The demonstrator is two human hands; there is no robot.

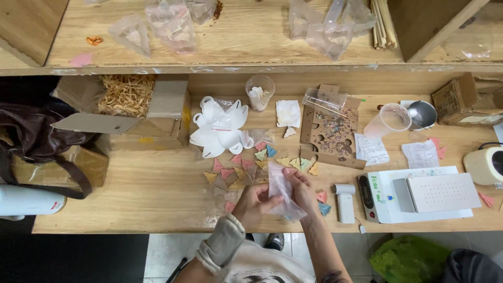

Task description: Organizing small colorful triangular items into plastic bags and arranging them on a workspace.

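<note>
My left hand (255, 203) and right hand (300, 189) both pinch one clear plastic pouch (283, 193) at lower centre of the frame, forearms angled up. Beyond them lie small coloured paper triangles (246, 170), too many to count.

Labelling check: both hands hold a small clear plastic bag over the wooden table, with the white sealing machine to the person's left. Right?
Not quite. In the head view, the white sealing machine is to the person's right. Both hands, left hand and right hand, do hold the small clear plastic bag over the wooden table.

Cardboard box of straw (127, 94), white scale (419, 196), clear plastic cup (260, 92), brown bag (31, 139)
</note>
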